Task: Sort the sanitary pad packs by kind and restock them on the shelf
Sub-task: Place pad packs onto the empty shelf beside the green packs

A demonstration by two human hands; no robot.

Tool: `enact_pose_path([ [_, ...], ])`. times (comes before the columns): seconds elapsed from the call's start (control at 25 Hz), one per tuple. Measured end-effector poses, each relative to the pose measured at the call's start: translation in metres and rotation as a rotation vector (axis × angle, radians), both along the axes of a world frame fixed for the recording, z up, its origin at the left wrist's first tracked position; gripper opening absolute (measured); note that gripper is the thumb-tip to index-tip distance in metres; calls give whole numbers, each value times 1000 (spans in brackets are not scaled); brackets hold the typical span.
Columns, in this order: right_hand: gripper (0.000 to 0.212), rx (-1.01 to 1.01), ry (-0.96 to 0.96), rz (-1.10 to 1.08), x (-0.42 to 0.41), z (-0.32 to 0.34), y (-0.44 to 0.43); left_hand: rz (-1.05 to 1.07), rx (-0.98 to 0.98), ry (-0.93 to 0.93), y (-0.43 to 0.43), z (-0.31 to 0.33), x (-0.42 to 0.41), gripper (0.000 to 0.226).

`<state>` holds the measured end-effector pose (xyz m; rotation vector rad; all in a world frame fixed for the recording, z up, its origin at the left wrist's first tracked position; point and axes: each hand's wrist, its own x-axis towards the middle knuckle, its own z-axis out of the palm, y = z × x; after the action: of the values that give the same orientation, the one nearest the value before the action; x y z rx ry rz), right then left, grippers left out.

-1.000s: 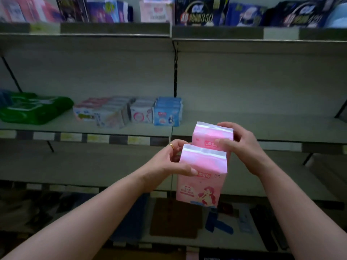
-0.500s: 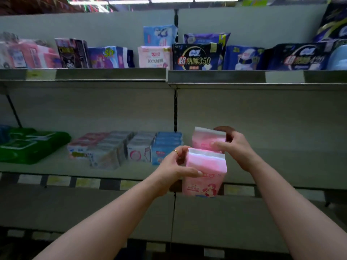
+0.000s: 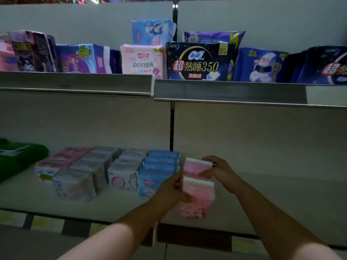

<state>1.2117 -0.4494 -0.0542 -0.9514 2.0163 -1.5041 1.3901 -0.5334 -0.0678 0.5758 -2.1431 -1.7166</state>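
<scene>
Grey metal store shelving is seen, with a middle shelf level with the grips and an upper shelf above them. Nearest, two soft, glossy pink packs with crimped pale tops are held one behind the other. The front pink pack is clasped on its left side by the curled fingers of the left grip. The rear pink pack is pinched at its top by the right grip. Whether the front one touches the shelf cannot be told. Just left of the left grip a row of blue packs is stood, then white packs, greyish packs and, far left, a green pack; their counts are lost in blur. High above the grips, a dark blue pack marked 350 and a pale pink pack are stood among others.
</scene>
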Motion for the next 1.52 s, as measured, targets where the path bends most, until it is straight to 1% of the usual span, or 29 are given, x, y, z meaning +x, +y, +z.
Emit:
enact_pose_path([
  [0.16,43,83,-16,41,-12,-13,-22,-65,-46,-103,-29,-10,-17,57],
  [0.32,61,182,-7,122,-18,-9,-30,-168,-64,-112,-38,-11,-21,57],
  [0.36,65,243,42,126,-17,-6,-32,-182,-82,-119,-37,-10,-21,57],
  [0.4,69,322,142,114,-15,-3,-33,-191,-102,-119,-35,-7,-20,55],
  [0.48,74,508,458,80,-5,4,-34,-182,-215,-96,-33,1,-20,51],
  [0.52,73,566,588,82,4,8,-34,-153,-295,-69,-33,7,-22,47],
  [0.56,70,607,649,106,14,9,-36,-93,-372,-30,-34,14,-25,41],
  [0.6,64,648,666,134,25,8,-38,-7,-442,-1,-38,19,-29,38],
  [0.68,56,724,670,171,43,-3,-40,157,-557,-34,-53,23,-37,44],
  [0.72,55,744,678,171,48,-10,-39,195,-638,-76,-61,21,-41,47],
  [0.76,55,748,686,163,51,-15,-38,195,-743,-171,-70,16,-46,48],
  [0.84,60,730,700,137,53,-21,-36,168,-925,-437,-83,5,-52,51],
  [0.88,67,726,710,136,54,-21,-35,144,-962,-553,-86,1,-54,52],
  [0.96,84,738,723,159,55,-21,-32,96,-974,-683,-88,-7,-59,53],
  [1.0,86,739,717,172,54,-22,-32,78,-986,-715,-87,-11,-61,53],
  [1.16,79,710,710,132,44,-25,-41,65,-1053,-755,-87,-22,-68,52],
  [1.32,69,673,734,82,31,-25,-55,60,-1033,-742,-92,-23,-70,51],
  [1.52,62,615,763,27,12,-25,-69,46,-1023,-744,-92,-22,-69,50],
])
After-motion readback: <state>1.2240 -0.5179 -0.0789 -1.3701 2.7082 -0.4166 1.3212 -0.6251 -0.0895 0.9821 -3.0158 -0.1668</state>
